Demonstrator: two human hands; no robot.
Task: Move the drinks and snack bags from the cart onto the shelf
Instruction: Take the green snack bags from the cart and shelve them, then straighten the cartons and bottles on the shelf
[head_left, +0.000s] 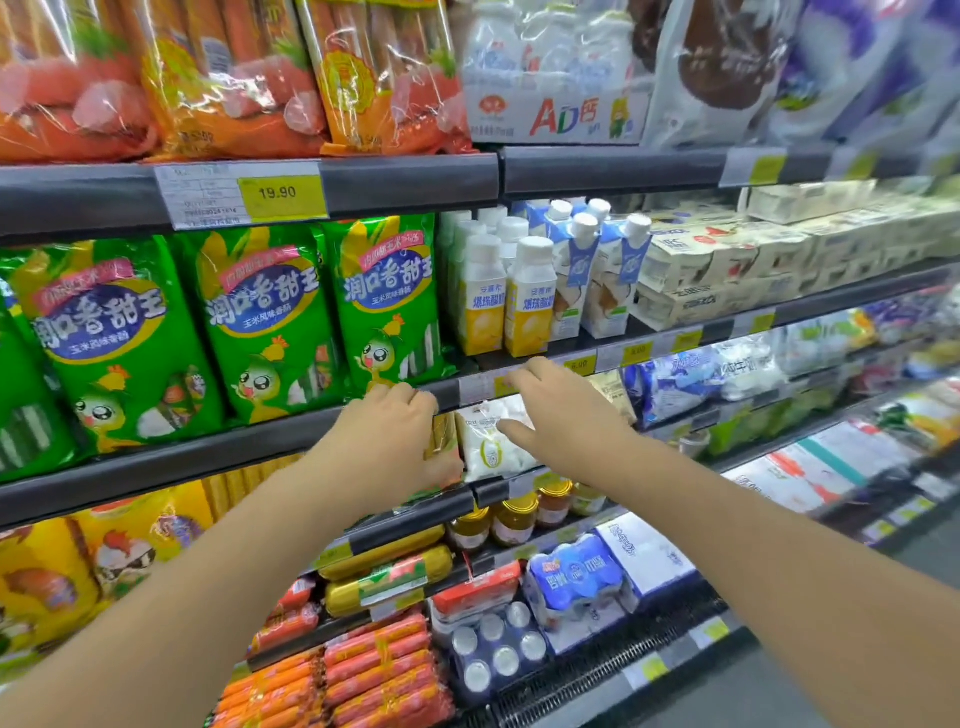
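Both arms reach forward into the third shelf down of a chilled supermarket rack. The left hand (387, 436) curls its fingers round the upper edge of a gold-tinted snack bag (441, 441) standing at the shelf front, gripping it. Just to the right, touching that bag, stands a white snack bag (491, 447) with a clear window; the right hand (558, 415) lies over its upper right corner with fingers extended and the thumb pointing left across the bag's face, though I cannot tell whether it pinches the bag or only rests on it. The fingertips of the right hand reach up to the dark shelf rail (457, 389) above, beside a yellow price tag.

On the shelf above, green corn sausage bags (260, 317) fill the left, and yellow-labelled yoghurt bottles (506, 306) stand beside blue and white cartons (597, 280) to the right. Below the hands sit small jars with gold lids (514, 517), yellow sausage rolls (387, 569) and a blue multipack of bottles (574, 577). No cart shows in view.
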